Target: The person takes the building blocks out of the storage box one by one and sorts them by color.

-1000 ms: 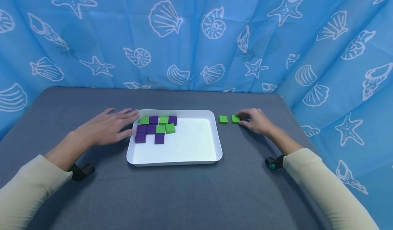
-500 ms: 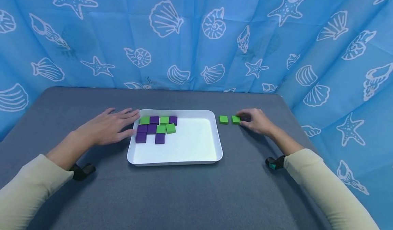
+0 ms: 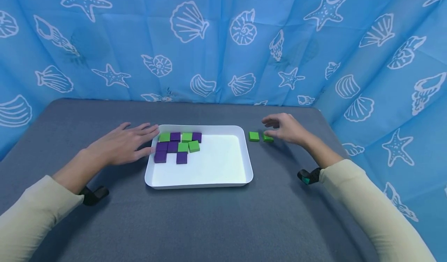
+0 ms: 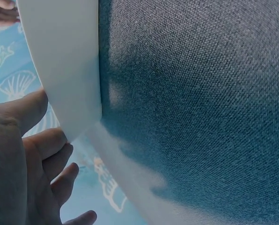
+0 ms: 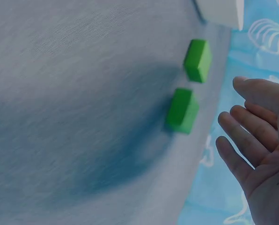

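A white tray (image 3: 216, 165) holds several green blocks (image 3: 183, 147) and purple blocks (image 3: 160, 157), grouped toward its left and back. My left hand (image 3: 123, 144) spreads at the tray's left side, its fingers and thumb touching the rim; in the left wrist view the fingertips meet the tray wall (image 4: 67, 61). Right of the tray, two green blocks lie side by side on the table: the nearer-to-tray block (image 3: 253, 136) and the outer block (image 3: 268, 139). My right hand (image 3: 288, 129) hovers over the outer one, fingers relaxed and apart, holding nothing. It partly covers that block in the head view.
The dark grey tabletop (image 3: 223, 219) extends around the tray. A blue curtain (image 3: 216, 52) with white shells and starfish hangs behind the table and along its right side.
My right hand has let go of the outer green block and risen off it, moving slightly up and left. That block stays on the table. My left hand and the tray have not moved.
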Motion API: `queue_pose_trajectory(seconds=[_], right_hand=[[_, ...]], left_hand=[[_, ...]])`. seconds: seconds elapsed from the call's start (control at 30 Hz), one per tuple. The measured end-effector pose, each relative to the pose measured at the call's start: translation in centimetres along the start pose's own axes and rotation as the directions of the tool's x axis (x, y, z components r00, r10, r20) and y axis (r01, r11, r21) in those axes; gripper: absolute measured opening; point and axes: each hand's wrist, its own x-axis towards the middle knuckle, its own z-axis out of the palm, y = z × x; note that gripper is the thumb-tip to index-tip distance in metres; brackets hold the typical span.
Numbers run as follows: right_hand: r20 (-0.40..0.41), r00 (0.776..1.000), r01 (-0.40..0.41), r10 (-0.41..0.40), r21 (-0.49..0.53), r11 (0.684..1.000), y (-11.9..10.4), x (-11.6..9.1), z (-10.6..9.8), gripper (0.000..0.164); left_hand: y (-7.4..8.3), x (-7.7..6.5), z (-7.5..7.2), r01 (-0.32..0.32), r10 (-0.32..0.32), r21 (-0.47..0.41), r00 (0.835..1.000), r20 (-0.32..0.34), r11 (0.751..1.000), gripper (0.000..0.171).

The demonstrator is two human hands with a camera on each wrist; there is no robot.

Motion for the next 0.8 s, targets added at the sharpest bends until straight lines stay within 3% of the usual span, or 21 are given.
queue_pose_trajectory(seconds=[0.4, 0.8], right_hand=[[0.060, 0.995, 0.083, -0.084, 0.023, 0.996, -4.6, 2.5, 0.0, 0.045], [0.123, 0.987, 0.097, -0.107, 0.082, 0.992, -8.8, 5.1, 2.4, 0.048]], left_hand=[[0.0, -0.3, 0.1, -0.006, 0.006, 0.025, 1.000, -0.002, 1.000, 0.064], [0.0, -0.4, 0.2, -0.008, 0.008, 0.003, 1.000, -0.005, 1.000, 0.065]])
